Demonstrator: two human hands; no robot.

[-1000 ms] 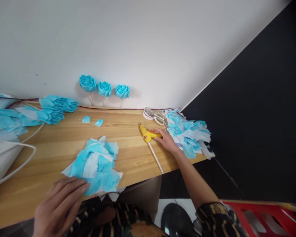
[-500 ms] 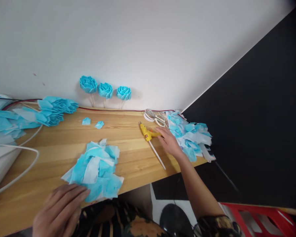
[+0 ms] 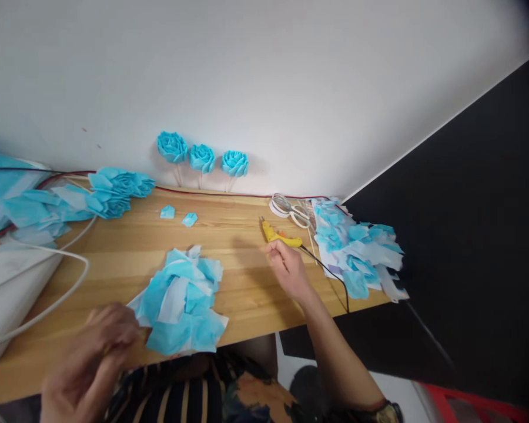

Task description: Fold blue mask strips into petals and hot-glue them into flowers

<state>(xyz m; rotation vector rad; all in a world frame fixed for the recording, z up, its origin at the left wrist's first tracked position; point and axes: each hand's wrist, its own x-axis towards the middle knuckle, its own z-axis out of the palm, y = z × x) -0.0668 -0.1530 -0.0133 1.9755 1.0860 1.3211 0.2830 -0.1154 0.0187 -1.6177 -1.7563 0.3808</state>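
Observation:
My right hand (image 3: 287, 269) has its fingers curled closed just in front of the yellow glue gun (image 3: 283, 236). It covers the gun's near side, and whatever is in the fingers is hidden. My left hand (image 3: 94, 358) is blurred, fingers bent in toward the thumb, left of a loose pile of blue and white fabric pieces (image 3: 180, 302). Nothing I can make out shows between its fingers. Beyond the pile lie a small folded blue piece (image 3: 168, 212) and another folded blue piece (image 3: 189, 220). Scissors (image 3: 291, 210) rest behind the glue gun.
Three blue fabric roses (image 3: 202, 158) on sticks stand against the wall. More blue flowers (image 3: 119, 191) lie at the left, near a white cable (image 3: 83, 276). A heap of blue scraps (image 3: 357, 247) covers the right end of the wooden table (image 3: 247, 311). A black cord (image 3: 335, 276) trails from the gun.
My right hand has moved from the gun's handle side to its front, its fingers now curled. My left hand has come off the fabric pile and curled. The glue stick is out of sight.

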